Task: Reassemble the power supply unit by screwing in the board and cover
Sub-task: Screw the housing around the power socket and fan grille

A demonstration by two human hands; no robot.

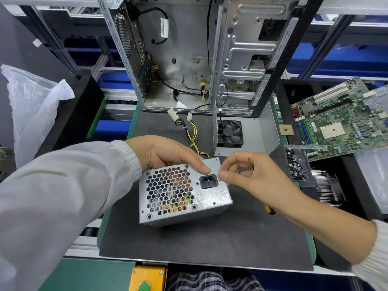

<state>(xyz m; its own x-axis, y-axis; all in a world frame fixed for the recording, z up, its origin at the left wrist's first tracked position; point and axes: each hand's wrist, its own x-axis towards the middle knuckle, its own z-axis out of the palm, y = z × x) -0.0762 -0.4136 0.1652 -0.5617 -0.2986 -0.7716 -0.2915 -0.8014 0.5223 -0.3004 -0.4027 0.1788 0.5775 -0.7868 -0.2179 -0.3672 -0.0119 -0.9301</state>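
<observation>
Open computer case (189,55) upper centre, motherboard (340,120) and screw tray (298,164) at right, power supply unit (182,192) on grey mat (210,244) centre frame, left hand (165,154) gripping its top edge, right hand (256,175) pinching at a screw (220,179) beside the power socket (208,181), screwdriver (269,210) tucked in palm.

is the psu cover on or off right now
On. The grey metal power supply box looks closed, honeycomb grille and socket face in place; left hand grips it.
</observation>
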